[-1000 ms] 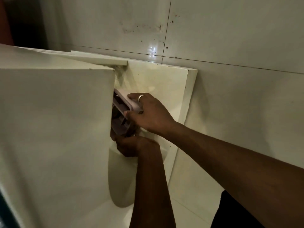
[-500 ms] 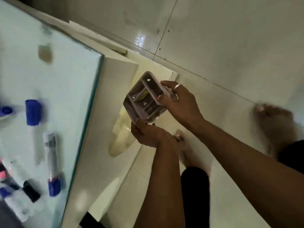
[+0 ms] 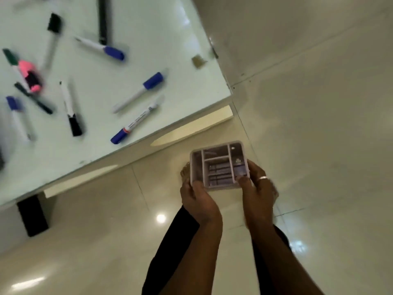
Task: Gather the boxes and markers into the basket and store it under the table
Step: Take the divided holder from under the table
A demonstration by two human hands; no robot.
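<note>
Both your hands, the left hand (image 3: pixel 198 201) and the right hand (image 3: pixel 258 191), clamp the basket (image 3: pixel 219 166) at lower centre, above the floor (image 3: pixel 319 124). It may tilt or knock the tabletop (image 3: pixel 127 22) edge, scattering markers (image 3: pixel 139 93) at upper left.

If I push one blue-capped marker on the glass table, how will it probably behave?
The blue-capped marker looks round and lies flat on the smooth glass table, so it would probably roll or slide easily. It seems slim, plastic and stiff, likely light. It lies well inside the edge, so a gentle push looks safe.

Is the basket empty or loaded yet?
Empty. The basket, held in both hands over the floor, shows bare compartments; markers lie on the table.
</note>
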